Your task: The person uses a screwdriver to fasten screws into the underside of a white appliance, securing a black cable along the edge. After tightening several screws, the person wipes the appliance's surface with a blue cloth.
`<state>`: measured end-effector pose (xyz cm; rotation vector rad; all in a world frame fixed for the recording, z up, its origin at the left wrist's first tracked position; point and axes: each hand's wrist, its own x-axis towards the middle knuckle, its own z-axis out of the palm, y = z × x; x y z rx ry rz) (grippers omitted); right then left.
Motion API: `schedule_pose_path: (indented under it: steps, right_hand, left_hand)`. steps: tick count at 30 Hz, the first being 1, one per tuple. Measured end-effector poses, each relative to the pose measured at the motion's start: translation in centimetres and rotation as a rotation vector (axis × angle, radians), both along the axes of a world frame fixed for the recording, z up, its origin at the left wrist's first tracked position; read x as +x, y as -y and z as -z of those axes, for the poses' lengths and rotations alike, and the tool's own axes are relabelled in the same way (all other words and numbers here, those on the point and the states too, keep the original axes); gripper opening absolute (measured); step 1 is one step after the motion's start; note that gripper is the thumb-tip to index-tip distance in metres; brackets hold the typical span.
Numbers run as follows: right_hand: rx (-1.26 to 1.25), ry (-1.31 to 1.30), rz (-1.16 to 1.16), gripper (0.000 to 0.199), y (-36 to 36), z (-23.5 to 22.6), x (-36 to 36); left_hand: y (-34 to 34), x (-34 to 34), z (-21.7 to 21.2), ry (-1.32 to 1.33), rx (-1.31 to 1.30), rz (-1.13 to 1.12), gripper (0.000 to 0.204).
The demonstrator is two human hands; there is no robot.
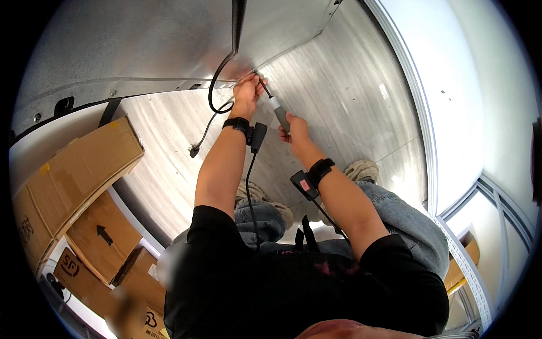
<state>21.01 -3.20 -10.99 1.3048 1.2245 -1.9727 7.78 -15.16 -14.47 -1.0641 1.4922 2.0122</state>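
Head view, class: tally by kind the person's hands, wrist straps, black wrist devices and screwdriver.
Hands: 2 (left hand, right hand)
Wrist straps: 2 (left strap, right strap)
Devices: 2 (left device, right device)
Screwdriver: 1
Total: 7

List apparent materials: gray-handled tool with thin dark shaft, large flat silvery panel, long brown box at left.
Gray-handled tool: handle probably matte plastic, evenly gray; shaft likely metal, thin yet straight.
Silvery panel: likely sheet metal, by its mottled, dull sheen.
Brown box: seemingly cardboard, matte, with folded edges.
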Motion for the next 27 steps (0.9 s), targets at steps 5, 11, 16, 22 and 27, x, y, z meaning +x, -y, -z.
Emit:
schedule_pose_path:
  steps: [5,11,16,22,27]
  right_hand:
    - [0.082,0.033,-0.251,0.043,-1.2,-0.3,-1.1]
    - [0.285,-0.122,-0.184,0.042,0.5,1.0,-0.6]
    - [0.008,-0.031,-0.173,0.037,-1.2,-1.1,-1.4]
    - [0.193,-0.125,-0.293,0.036,-0.7,-1.8,-1.5]
    - [0.033,-0.106,-0.253,0.036,-0.7,-0.8,-0.1]
  left_hand:
    - [0.4,0.6,-0.2,0.031,0.072,0.148,0.017]
    - [0.1,0.1,-0.5,0.103,-0.054,0.159,0.014]
    - [0.6,0.2,0.6,0.043,0.096,0.11,0.017]
    - [0.5,0.6,-0.2,0.002,0.085,0.135,0.028]
    - [0.5,1.3,-0.9,0.023,-0.005,0.186,0.035]
